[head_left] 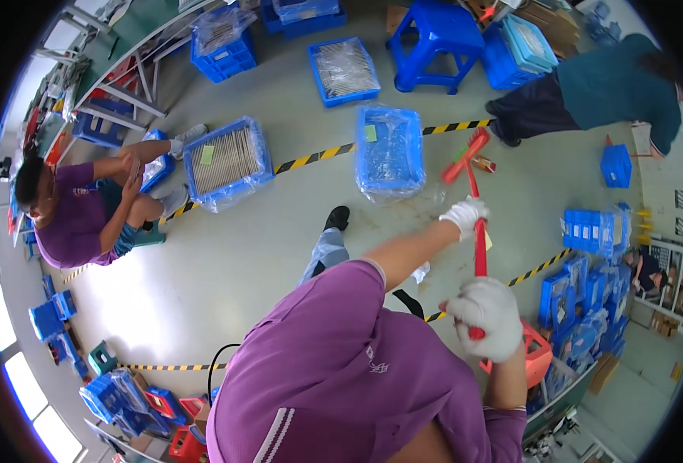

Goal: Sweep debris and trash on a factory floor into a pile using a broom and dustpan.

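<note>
A red broom [478,251] slants away from me over the floor, its bristle head [465,157] resting there at the far end. My left hand [465,217], in a white glove, is closed around the middle of the handle. Nearer to me, my gloved right hand [492,318] grips the handle close to its end, which pokes out below the fingers. Beside the bristles lies a small red and tan piece [484,163] that I cannot make out. A blue crate lined with clear plastic [363,166] stands just left of the broom head.
At left a person in purple [75,204] sits beside a crate of thin stacked parts [268,166]. Another person [611,92] stands far right. Black-yellow tape [318,157] crosses the floor. A blue stool [438,42] stands beyond; stacked blue crates [584,293] line the right.
</note>
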Demonstrator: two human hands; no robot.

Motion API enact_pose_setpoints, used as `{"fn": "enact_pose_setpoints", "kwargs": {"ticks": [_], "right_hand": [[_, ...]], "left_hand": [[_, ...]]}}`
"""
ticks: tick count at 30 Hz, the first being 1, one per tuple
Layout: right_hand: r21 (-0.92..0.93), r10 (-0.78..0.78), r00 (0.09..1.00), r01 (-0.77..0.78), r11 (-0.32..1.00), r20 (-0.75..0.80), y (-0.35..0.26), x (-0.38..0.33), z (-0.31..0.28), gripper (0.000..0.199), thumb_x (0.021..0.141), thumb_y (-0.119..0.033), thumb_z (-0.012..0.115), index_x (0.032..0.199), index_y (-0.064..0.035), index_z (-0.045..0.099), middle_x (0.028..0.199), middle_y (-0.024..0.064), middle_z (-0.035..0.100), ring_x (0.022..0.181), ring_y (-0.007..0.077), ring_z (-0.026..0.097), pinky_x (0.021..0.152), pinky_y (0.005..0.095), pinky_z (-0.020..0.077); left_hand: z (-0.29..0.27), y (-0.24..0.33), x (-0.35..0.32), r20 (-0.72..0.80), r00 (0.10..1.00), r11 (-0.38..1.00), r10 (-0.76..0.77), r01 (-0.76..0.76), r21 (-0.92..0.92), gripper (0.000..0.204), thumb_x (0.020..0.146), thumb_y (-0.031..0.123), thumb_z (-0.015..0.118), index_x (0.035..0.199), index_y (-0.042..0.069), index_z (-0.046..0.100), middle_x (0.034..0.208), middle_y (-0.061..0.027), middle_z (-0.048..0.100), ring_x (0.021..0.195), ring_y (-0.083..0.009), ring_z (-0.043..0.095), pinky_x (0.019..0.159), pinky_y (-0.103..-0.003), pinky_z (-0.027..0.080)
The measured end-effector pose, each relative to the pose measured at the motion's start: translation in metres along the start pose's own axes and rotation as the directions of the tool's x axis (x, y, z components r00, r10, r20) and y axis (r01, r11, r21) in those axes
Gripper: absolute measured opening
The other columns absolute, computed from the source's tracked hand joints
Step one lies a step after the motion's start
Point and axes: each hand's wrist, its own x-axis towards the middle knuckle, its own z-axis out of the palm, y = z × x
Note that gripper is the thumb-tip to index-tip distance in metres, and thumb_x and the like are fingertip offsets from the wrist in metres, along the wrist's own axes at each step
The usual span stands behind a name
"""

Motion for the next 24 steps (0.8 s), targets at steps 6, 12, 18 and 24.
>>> {"fn": "enact_pose_setpoints", "kwargs": {"ticks": [6,12,18,24], "right_hand": [[0.227,0.109,0.939,-0.034,0.973,-0.326,0.041,0.038,0.017,0.021,0.054,0.002,0.054,0.072,-0.0074,0.059,0.064,0.006,0.054,0.064,0.0261,0.056,0.066,0.0368,0.0458],[0.399,0.034,0.878,0.182,0.899,-0.477,0.038,0.056,-0.002,0.021,0.052,0.006,0.049,0.068,-0.0054,0.056,0.061,0.0061,0.055,0.056,0.0233,0.055,0.06,0.0389,0.0482],[0.466,0.019,0.891,0.219,0.857,-0.454,0.011,0.056,-0.044,0.013,0.064,-0.003,0.066,0.067,-0.0073,0.054,0.054,0.0009,0.047,0.051,0.0181,0.056,0.052,0.0334,0.0492],[0.399,0.148,0.837,0.09,0.913,-0.527,-0.013,0.064,-0.055,0.006,0.067,-0.004,0.061,0.07,-0.0071,0.056,0.055,0.0018,0.051,0.054,0.0197,0.057,0.055,0.0358,0.05]], "left_hand": [[-0.098,-0.028,0.01,0.153,0.979,0.944,-0.134,0.08,0.32,0.014,0.062,0.016,0.066,0.075,0.012,0.064,0.078,-0.0119,0.061,0.083,-0.0307,0.059,0.073,-0.04,0.048],[-0.143,0.009,0.007,0.223,0.928,0.878,-0.3,0.177,0.445,0.013,0.065,0.017,0.065,0.078,0.012,0.064,0.083,-0.009,0.063,0.084,-0.0279,0.06,0.072,-0.039,0.049],[-0.181,0.067,-0.001,0.352,0.851,0.859,-0.39,0.199,0.471,0.009,0.065,0.017,0.064,0.073,0.012,0.06,0.077,-0.007,0.057,0.08,-0.0268,0.057,0.068,-0.04,0.047],[-0.163,0.072,0.014,0.394,0.897,0.964,-0.2,0.108,0.244,0.01,0.067,0.018,0.062,0.072,0.011,0.058,0.076,-0.0075,0.056,0.082,-0.0283,0.056,0.068,-0.041,0.046]]}}
